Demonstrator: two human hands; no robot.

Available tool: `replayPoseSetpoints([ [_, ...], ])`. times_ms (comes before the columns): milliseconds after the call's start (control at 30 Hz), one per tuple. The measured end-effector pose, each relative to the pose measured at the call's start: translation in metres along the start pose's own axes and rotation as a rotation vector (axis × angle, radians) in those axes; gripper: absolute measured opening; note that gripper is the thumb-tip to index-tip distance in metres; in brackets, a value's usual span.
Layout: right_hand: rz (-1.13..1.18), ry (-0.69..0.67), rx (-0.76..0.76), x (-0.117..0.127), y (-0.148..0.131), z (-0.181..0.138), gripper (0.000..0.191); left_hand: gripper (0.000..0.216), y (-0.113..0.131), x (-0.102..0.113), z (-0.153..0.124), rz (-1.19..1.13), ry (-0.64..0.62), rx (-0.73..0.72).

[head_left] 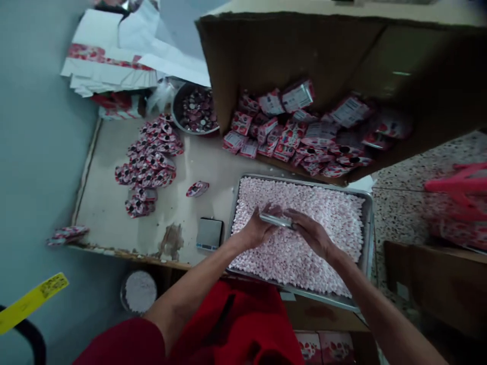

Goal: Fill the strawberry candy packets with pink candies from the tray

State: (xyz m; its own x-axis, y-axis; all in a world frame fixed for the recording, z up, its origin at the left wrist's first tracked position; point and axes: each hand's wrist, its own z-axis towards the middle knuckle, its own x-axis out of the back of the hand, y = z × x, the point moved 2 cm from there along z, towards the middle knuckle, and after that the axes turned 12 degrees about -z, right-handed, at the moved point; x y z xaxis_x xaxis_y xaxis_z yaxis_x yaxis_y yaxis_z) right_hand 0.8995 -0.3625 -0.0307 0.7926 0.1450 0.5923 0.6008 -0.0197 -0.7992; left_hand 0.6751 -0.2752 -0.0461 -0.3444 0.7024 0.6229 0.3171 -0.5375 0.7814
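Both hands meet over a metal tray [370, 223] heaped with small pale pink pieces [292, 258] that look like candies. Between them is a flat, silvery, narrow-edged container [275, 220], seen nearly edge-on; its contents are hidden. My left hand [258, 226] grips its left end, fingers curled behind it. At the right end, my right hand [309, 230] closes on it with fingers stretched along the side. Just left of the tray sits a small digital scale [209, 233], and a single red-and-pink packet [198, 188] lies beyond it on the table.
A large cardboard box [304, 48] lies behind the tray, holding many printed packets [292, 134]. More packets [150, 152] stand in a cluster at left, near a bowl [177, 119] of small shiny pieces. Stacked printed cartons [110, 66] are at the back left. A round tub [140, 292] stands below the table edge.
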Motion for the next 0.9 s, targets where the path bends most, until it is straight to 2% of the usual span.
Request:
replayPoseSetpoints([
  [67, 0.037, -0.012, -0.088, 0.003, -0.017, -0.026, 0.038, 0.040, 0.003, 0.019, -0.035, 0.034, 0.017, -0.003],
  [100, 0.073, 0.012, -0.139, 0.006, -0.024, -0.040, 0.034, 0.035, -0.001, 0.032, -0.054, 0.050, 0.067, 0.040],
  [133, 0.112, 0.061, -0.201, 0.009, -0.029, -0.052, 0.031, 0.032, -0.009, 0.048, -0.073, 0.077, 0.150, 0.132],
  [200, 0.165, 0.200, -0.352, 0.014, -0.035, -0.072, 0.026, 0.024, -0.032, 0.083, -0.110, 0.171, 0.357, 0.437],
  [267, 0.183, 0.324, -0.492, 0.014, -0.042, -0.080, 0.026, 0.017, -0.059, 0.111, -0.135, 0.267, 0.471, 0.732],
  [300, 0.194, 0.367, -0.540, 0.011, -0.048, -0.078, 0.027, 0.017, -0.072, 0.120, -0.141, 0.285, 0.452, 0.824],
  [367, 0.233, 0.404, -0.589, 0.001, -0.061, -0.061, 0.028, 0.019, -0.092, 0.127, -0.140, 0.242, 0.314, 0.912],
  [433, 0.244, 0.359, -0.600, -0.010, -0.074, -0.036, 0.029, 0.016, -0.106, 0.126, -0.132, 0.141, 0.192, 0.968],
  [500, 0.123, 0.260, -0.614, -0.015, -0.079, -0.012, 0.032, 0.013, -0.112, 0.120, -0.124, 0.048, 0.158, 1.009],
  [567, -0.147, 0.141, -0.587, -0.010, -0.076, 0.004, 0.036, 0.018, -0.113, 0.116, -0.120, -0.008, 0.171, 1.008],
  [633, -0.466, 0.075, -0.489, 0.000, -0.071, 0.016, 0.039, 0.024, -0.110, 0.115, -0.120, -0.020, 0.184, 0.981],
  [700, -0.669, 0.097, -0.347, 0.006, -0.072, 0.033, 0.040, 0.030, -0.108, 0.122, -0.121, -0.152, 0.283, 0.948],
  [733, -0.698, 0.136, -0.283, 0.004, -0.076, 0.048, 0.040, 0.032, -0.107, 0.129, -0.121, -0.296, 0.374, 0.929],
  [800, -0.649, 0.165, -0.157, -0.012, -0.092, 0.089, 0.037, 0.033, -0.111, 0.152, -0.118, -0.665, 0.605, 0.866],
  [867, -0.618, 0.032, -0.003, -0.046, -0.115, 0.143, 0.029, 0.027, -0.124, 0.188, -0.111, -0.919, 0.804, 0.815],
  [900, -0.660, -0.103, 0.082, -0.066, -0.127, 0.171, 0.026, 0.022, -0.134, 0.209, -0.105, -0.953, 0.870, 0.813],
])
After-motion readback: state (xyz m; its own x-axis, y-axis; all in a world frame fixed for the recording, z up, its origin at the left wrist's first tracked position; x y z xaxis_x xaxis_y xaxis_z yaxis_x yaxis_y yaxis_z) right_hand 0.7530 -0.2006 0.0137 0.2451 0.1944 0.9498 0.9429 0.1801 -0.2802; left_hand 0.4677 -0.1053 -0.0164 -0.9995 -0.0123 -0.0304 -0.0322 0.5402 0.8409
